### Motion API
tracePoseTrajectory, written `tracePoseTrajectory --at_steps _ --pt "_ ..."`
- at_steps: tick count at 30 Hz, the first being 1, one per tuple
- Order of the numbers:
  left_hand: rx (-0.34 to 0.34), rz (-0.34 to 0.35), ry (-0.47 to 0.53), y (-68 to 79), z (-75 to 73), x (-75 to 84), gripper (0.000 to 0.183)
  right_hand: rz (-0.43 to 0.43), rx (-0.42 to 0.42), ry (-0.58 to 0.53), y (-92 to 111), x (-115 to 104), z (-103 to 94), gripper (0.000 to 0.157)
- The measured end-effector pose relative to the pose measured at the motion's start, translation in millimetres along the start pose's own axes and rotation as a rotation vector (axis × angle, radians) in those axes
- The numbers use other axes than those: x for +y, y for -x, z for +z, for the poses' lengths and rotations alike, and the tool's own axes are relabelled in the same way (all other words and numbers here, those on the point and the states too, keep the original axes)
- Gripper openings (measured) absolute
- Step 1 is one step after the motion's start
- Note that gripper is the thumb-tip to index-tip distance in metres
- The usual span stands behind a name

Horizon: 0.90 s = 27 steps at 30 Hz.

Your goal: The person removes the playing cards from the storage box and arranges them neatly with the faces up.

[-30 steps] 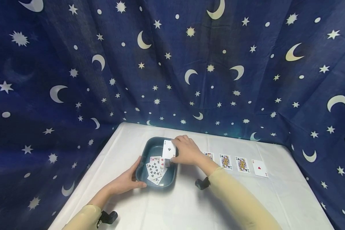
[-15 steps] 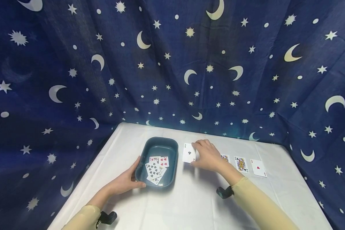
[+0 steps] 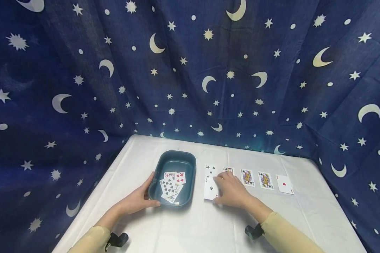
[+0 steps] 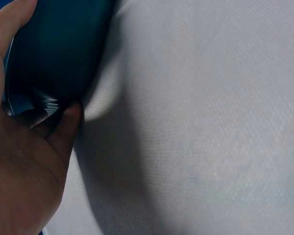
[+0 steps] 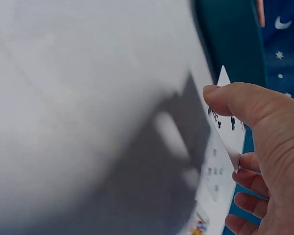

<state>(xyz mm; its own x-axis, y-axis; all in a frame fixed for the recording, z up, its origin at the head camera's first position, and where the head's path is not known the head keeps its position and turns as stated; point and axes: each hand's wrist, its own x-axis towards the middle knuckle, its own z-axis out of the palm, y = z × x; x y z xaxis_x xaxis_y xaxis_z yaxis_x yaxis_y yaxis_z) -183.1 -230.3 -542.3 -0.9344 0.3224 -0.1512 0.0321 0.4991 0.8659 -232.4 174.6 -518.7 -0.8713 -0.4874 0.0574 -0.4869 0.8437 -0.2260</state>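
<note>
My left hand (image 3: 134,201) grips the near left side of a dark teal tray (image 3: 192,175); the left wrist view has its thumb and fingers on the tray wall (image 4: 63,49). Inside the tray, toward its near end, several playing cards (image 3: 169,187) overlap face up, a spade card on top. Right of the tray, my right hand (image 3: 235,191) pinches the ace of clubs (image 3: 210,190) by its right edge. The ace overlaps the lower part of a spade card (image 3: 210,169) lying on the table. In the right wrist view the ace (image 5: 229,134) is tilted, thumb across its face.
A row of face-up cards runs right from the spade card: a partly covered face card (image 3: 228,170), two more face cards (image 3: 247,178) and the ace of hearts (image 3: 284,184). A white cloth covers the table (image 3: 190,232). Behind hangs a blue star-and-moon curtain (image 3: 190,88).
My right hand has carried the ace of clubs out from over the tray, to the right and then nearer, down over the spade card. The left hand stays on the tray.
</note>
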Motion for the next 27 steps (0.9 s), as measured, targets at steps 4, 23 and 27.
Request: tracePoseTrajectory --at_steps 4,23,27 --pt "0.001 0.004 -0.015 -0.8 0.9 -1.0 0.123 -0.007 -0.015 -0.010 5 -4 10.0 0.087" --pt "-0.001 -0.002 -0.025 -0.3 0.3 -1.7 0.123 -0.006 -0.031 -0.060 11 1 25.7 0.087" --pt "-0.004 0.014 -0.023 -0.7 1.0 -1.9 0.122 -0.009 -0.045 -0.067 11 1 25.0 0.088"
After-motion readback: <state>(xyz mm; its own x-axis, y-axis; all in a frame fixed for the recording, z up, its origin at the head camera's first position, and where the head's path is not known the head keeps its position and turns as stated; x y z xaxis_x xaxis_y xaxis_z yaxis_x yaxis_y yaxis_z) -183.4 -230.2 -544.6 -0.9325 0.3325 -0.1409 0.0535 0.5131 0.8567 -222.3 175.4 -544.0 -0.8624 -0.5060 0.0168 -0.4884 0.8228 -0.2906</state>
